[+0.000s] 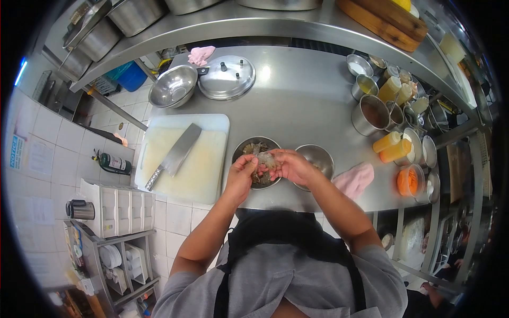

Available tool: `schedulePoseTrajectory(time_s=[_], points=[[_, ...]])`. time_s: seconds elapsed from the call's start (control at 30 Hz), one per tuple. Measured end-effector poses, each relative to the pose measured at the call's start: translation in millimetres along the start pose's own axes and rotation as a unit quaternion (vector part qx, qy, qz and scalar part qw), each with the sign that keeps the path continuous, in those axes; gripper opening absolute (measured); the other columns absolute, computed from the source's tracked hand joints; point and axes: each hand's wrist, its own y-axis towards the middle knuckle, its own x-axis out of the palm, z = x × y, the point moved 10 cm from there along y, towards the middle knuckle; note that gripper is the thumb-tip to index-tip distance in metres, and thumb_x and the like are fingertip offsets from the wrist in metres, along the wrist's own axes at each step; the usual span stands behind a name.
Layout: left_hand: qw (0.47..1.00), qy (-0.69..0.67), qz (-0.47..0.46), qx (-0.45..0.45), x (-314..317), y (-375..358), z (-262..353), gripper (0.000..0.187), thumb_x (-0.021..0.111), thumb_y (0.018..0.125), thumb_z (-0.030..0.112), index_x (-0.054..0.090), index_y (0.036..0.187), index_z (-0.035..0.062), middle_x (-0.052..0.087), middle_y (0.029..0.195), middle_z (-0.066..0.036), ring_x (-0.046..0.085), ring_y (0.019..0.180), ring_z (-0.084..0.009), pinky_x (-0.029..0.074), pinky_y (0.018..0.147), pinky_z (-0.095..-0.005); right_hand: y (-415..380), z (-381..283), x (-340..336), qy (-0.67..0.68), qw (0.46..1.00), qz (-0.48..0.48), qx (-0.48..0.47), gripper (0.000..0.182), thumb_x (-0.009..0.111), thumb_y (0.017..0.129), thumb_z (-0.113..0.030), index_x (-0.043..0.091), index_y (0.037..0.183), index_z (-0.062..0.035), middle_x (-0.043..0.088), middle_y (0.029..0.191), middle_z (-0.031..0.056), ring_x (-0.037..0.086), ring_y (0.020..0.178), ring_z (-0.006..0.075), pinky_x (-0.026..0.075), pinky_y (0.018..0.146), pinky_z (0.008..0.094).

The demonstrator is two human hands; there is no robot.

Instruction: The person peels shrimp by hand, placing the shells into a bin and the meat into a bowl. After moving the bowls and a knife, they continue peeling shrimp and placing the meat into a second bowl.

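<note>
Over a metal bowl (272, 142) of raw shrimp (255, 148), both of my hands are close together with a greyish, translucent shrimp (265, 158) between them. My left hand (242, 174) pinches it from the left with thumb and fingertips. On the other side, my right hand (293, 166) has its fingers curled around and under it. A second metal bowl (322, 155) stands to the right, partly covered by my right hand and forearm; its contents are mostly hidden.
At left, a cleaver (183, 151) lies on a white cutting board (216, 159). Behind are an empty metal bowl (174, 87) and a pot lid (227, 77). A pink cloth (354, 180), sauce bottles (395, 150) and metal pots (370, 114) sit right. A shelf (254, 29) overhangs the back.
</note>
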Motion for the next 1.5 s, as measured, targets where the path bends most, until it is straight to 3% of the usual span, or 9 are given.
schedulePoseTrajectory(time_s=[0.1,0.17,0.27,0.5,0.9,0.97,1.1,1.37,1.5], points=[[0.995,0.095,0.003,0.005,2,0,4,0.014,0.058,0.107,0.015,0.057,0.114,0.0031,0.070,0.099,-0.011,0.069,0.086,-0.0170,0.056,0.082,-0.0321,3,1,7,-0.001,1.000,0.000,0.014,0.026,0.070,0.098,-0.018,0.065,0.115,0.0021,0.069,0.096,0.0080,0.063,0.074,0.0127,0.056,0.067,0.0298],[0.995,0.099,0.009,0.003,4,-2,6,0.013,0.057,0.107,0.015,0.057,0.113,0.0032,0.070,0.095,-0.010,0.069,0.083,-0.0173,0.056,0.078,-0.0316,11,9,-14,-0.198,0.978,0.069,0.007,0.022,0.074,0.097,-0.020,0.069,0.105,-0.0004,0.067,0.084,0.0040,0.058,0.066,0.0100,0.050,0.060,0.0273],[0.995,0.100,0.011,-0.004,9,-4,4,0.013,0.056,0.108,0.015,0.055,0.112,0.0035,0.069,0.089,-0.010,0.068,0.078,-0.0177,0.057,0.072,-0.0311,8,2,-10,-0.293,0.952,0.083,-0.028,0.021,0.076,0.096,-0.022,0.070,0.099,-0.0016,0.064,0.074,-0.0003,0.054,0.059,0.0076,0.043,0.053,0.0259],[0.994,0.095,-0.035,-0.043,14,-2,-3,0.014,0.054,0.109,0.019,0.054,0.112,0.0053,0.068,0.088,-0.011,0.068,0.073,-0.0182,0.057,0.066,-0.0326,6,1,-11,-0.297,0.949,0.100,-0.025,0.023,0.077,0.096,-0.023,0.071,0.100,-0.0017,0.065,0.074,-0.0010,0.051,0.055,0.0064,0.040,0.048,0.0248],[0.987,0.141,-0.063,-0.039,15,1,2,0.011,0.055,0.110,0.019,0.056,0.108,0.0083,0.068,0.084,-0.009,0.066,0.070,-0.0170,0.056,0.059,-0.0317,10,12,-15,-0.259,0.964,0.057,-0.026,0.025,0.078,0.094,-0.024,0.072,0.105,-0.0026,0.068,0.077,-0.0003,0.058,0.065,0.0068,0.044,0.054,0.0239],[0.989,0.133,-0.061,-0.038,14,-1,1,0.012,0.055,0.109,0.019,0.058,0.109,0.0077,0.068,0.084,-0.009,0.066,0.070,-0.0165,0.055,0.059,-0.0311,11,13,-26,-0.345,0.933,0.101,0.009,0.025,0.079,0.093,-0.024,0.073,0.107,-0.0039,0.068,0.077,-0.0010,0.059,0.068,0.0070,0.045,0.054,0.0248],[0.986,0.151,-0.060,-0.041,15,-2,4,0.012,0.056,0.109,0.019,0.059,0.110,0.0075,0.067,0.082,-0.008,0.066,0.068,-0.0149,0.055,0.056,-0.0300,11,7,-24,-0.371,0.923,0.100,-0.004,0.025,0.080,0.091,-0.024,0.074,0.107,-0.0049,0.068,0.079,-0.0007,0.060,0.071,0.0075,0.046,0.054,0.0258],[0.986,0.152,-0.062,-0.035,15,3,-1,0.015,0.055,0.110,0.023,0.058,0.106,0.0091,0.064,0.078,-0.005,0.063,0.061,-0.0132,0.051,0.051,-0.0295,9,12,-14,-0.270,0.959,0.082,-0.026,0.032,0.080,0.090,-0.019,0.072,0.111,0.0041,0.075,0.099,0.0082,0.068,0.090,0.0147,0.055,0.083,0.0312],[0.976,0.198,-0.090,-0.029,18,2,4,0.014,0.054,0.110,0.022,0.058,0.107,0.0085,0.063,0.078,-0.004,0.060,0.061,-0.0119,0.049,0.050,-0.0287,11,12,-18,-0.266,0.958,0.101,-0.040,0.031,0.080,0.088,-0.020,0.074,0.108,0.0029,0.075,0.095,0.0079,0.068,0.086,0.0151,0.055,0.079,0.0321]])
